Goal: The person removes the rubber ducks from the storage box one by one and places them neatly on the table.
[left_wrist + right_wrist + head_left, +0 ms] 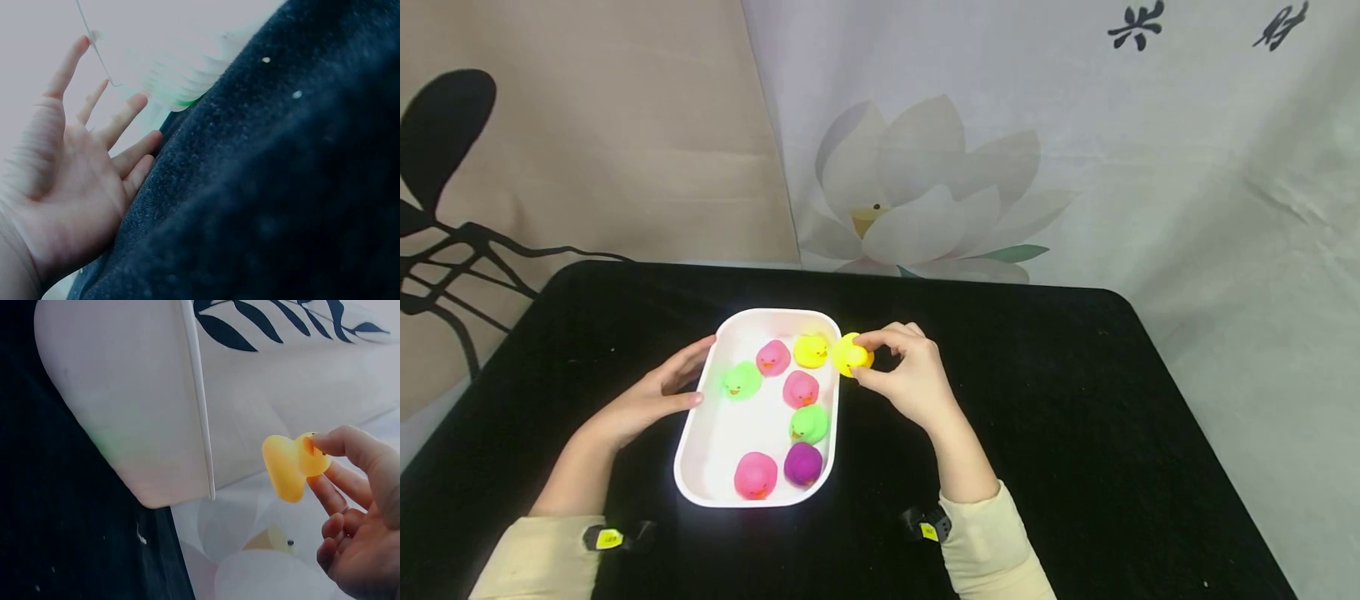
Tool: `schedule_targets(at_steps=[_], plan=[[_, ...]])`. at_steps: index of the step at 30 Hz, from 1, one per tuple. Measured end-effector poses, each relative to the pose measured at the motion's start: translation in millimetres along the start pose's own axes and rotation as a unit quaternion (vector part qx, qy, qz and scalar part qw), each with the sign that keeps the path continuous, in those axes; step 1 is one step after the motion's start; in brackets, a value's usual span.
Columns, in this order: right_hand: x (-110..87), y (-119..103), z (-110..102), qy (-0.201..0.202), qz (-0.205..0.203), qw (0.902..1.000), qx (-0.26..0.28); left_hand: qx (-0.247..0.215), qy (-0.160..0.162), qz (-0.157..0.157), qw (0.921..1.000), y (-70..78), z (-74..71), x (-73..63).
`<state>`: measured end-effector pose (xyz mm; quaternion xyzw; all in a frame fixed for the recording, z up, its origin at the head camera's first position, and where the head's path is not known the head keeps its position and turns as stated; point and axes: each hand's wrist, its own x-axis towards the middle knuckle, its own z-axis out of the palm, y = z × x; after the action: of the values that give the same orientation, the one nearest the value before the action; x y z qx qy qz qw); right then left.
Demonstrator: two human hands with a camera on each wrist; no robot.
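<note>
Reaching forward from a pale sleeve (1000,542), the right hand (910,373) pinches a yellow duck (846,358) by its head between thumb and fingers, wrist angled leftward. The duck lies left of those fingertips, at the right rim of the white tray (718,442). Opposite, the left hand (651,396), fingers spread, touches the tray's left side. Beyond hangs a lotus-printed backdrop (1150,208).

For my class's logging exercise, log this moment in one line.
left hand: touches white tray | right hand: pinches yellow toy duck | tray contents: seven toy ducks
</note>
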<state>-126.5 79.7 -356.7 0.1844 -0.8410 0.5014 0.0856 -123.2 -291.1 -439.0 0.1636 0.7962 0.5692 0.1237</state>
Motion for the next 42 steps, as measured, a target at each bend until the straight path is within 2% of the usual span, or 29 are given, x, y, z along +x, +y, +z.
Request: schedule_targets(at_steps=[7,14,27,42], plan=[[2.8,17,-9,0.018,0.033,0.9993,0.0,0.001,0.003,-0.008,1.0,0.2,-0.4,0.6],[3.0,36,-10,0.022,0.059,0.998,-0.002,0.002,0.002,-0.002,1.0,-1.0,-0.6,0.0],[4.7,62,-2,-0.008,0.112,0.9937,-0.009,0.002,0.0,0.003,1.0,0.6,0.3,-0.4],[4.0,79,7,-0.026,0.134,0.9906,-0.014,-0.005,0.004,0.004,1.0,-1.2,1.1,-0.1]])
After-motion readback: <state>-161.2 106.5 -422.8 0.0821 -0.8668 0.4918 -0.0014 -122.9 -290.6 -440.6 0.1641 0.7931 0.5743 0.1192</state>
